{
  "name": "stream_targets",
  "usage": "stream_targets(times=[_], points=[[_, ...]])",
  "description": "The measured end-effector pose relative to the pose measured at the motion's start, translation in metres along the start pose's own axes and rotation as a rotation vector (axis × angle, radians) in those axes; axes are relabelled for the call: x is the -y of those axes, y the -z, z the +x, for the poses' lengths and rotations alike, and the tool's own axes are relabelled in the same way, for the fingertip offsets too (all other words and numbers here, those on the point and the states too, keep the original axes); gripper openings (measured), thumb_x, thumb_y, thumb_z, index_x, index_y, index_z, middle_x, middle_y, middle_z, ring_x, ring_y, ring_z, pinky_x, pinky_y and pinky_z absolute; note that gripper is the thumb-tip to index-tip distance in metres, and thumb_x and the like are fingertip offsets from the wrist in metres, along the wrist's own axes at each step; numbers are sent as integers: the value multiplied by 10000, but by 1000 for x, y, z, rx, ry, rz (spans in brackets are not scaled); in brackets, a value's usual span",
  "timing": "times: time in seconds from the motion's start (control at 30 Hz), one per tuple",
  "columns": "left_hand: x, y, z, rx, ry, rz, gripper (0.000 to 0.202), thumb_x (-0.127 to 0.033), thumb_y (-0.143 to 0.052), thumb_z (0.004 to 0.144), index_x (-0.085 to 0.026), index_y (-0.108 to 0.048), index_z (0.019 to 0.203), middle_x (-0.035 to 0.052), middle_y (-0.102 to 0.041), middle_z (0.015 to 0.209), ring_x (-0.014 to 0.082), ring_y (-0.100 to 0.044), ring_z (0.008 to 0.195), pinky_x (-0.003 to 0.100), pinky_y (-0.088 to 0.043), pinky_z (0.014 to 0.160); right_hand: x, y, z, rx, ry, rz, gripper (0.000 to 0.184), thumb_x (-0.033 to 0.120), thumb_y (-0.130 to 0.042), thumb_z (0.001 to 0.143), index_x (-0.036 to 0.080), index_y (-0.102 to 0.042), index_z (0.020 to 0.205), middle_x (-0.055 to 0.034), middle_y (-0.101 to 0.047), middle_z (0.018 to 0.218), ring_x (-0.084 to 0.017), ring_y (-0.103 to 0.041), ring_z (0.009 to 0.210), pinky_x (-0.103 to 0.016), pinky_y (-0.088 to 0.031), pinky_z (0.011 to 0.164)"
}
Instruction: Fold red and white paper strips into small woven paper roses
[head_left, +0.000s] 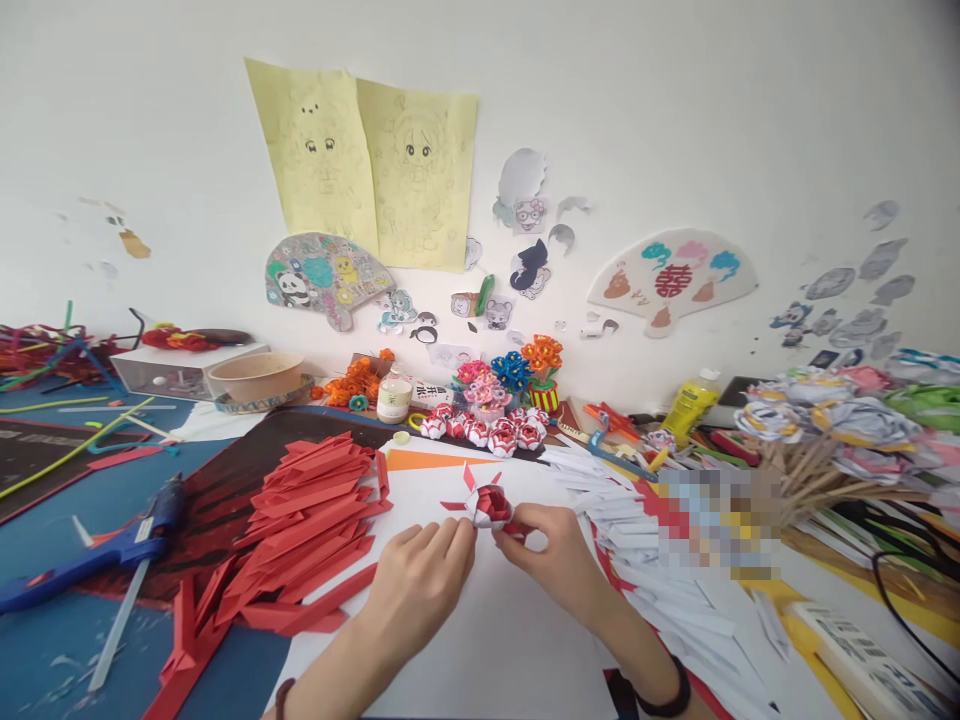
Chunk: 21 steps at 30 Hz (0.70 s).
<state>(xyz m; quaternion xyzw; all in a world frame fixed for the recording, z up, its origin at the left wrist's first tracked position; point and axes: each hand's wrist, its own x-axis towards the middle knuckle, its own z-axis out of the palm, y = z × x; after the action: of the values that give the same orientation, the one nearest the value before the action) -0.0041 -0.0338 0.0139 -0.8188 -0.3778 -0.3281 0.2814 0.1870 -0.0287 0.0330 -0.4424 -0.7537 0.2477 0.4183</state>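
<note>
A small red and white folded paper flower point(490, 503) rests on a white sheet point(495, 640) in front of me. Red pointed strips stick out around it. My left hand point(416, 580) pinches its left side with thumb and fingertips. My right hand point(551, 555) grips its right side with curled fingers, a dark band on the wrist. A heap of folded red paper strips point(307, 520) lies left of the sheet, and a fan of folded white strips point(600, 500) lies to its right.
A blue glue gun point(97, 550) lies at the left on the blue mat. A row of finished red and white flowers point(484, 430) sits behind the sheet, with a small jar point(394, 398), a bowl point(255, 378), a yellow bottle point(690, 400) and paper flowers on sticks point(825, 430).
</note>
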Motion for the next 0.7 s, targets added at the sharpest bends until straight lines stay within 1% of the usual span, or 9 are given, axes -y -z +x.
stream_targets(times=[0.1,0.17,0.27,0.43,0.53,0.6,0.7], points=[[2,-1,-1,14,12,-3,114,-113,-507,894,-192,-497,812,-38,-494,606,131,-428,505,318,-213,520,-3,0,1,-19,47,-25,218,200,-586,820,167,-513,617,44,-468,586,-89,-413,568,-200,-339,561],[3,-2,-1,18,21,-11,100,-99,-496,891,-189,-508,849,-37,-499,614,131,-432,508,315,-220,519,-4,0,0,-50,85,-59,241,198,-587,821,170,-488,603,46,-454,574,-87,-405,553,-203,-331,553],[4,-1,-1,28,24,-30,135,-75,-463,888,-190,-501,830,-33,-496,612,129,-429,499,312,-224,512,-7,-1,-1,-81,153,-132,247,186,-567,831,177,-466,606,41,-446,585,-92,-406,551,-213,-325,550],[2,-1,0,42,14,-53,162,-68,-441,895,-190,-481,797,-32,-488,604,129,-418,485,308,-222,505,-8,-2,-4,-108,231,-235,231,170,-522,847,183,-480,620,25,-457,602,-105,-424,558,-228,-327,547],[1,-1,-1,41,-6,-81,154,-96,-459,903,-191,-469,782,-35,-483,596,130,-419,484,306,-223,506,-7,-1,-4,-120,230,-250,247,186,-520,851,185,-486,606,24,-461,584,-106,-422,543,-230,-330,537],[1,-1,-1,44,-12,-97,147,-90,-456,898,-190,-474,792,-33,-489,598,131,-423,488,304,-225,508,-5,-2,-4,-127,201,-234,251,197,-533,844,185,-492,596,28,-466,567,-103,-417,529,-226,-333,532],[1,0,-1,51,6,-123,151,-60,-430,886,-187,-489,831,-28,-502,607,131,-429,488,301,-230,508,-2,-2,-2,-116,140,-163,200,199,-561,823,181,-549,625,26,-517,572,-103,-450,531,-213,-363,541]])
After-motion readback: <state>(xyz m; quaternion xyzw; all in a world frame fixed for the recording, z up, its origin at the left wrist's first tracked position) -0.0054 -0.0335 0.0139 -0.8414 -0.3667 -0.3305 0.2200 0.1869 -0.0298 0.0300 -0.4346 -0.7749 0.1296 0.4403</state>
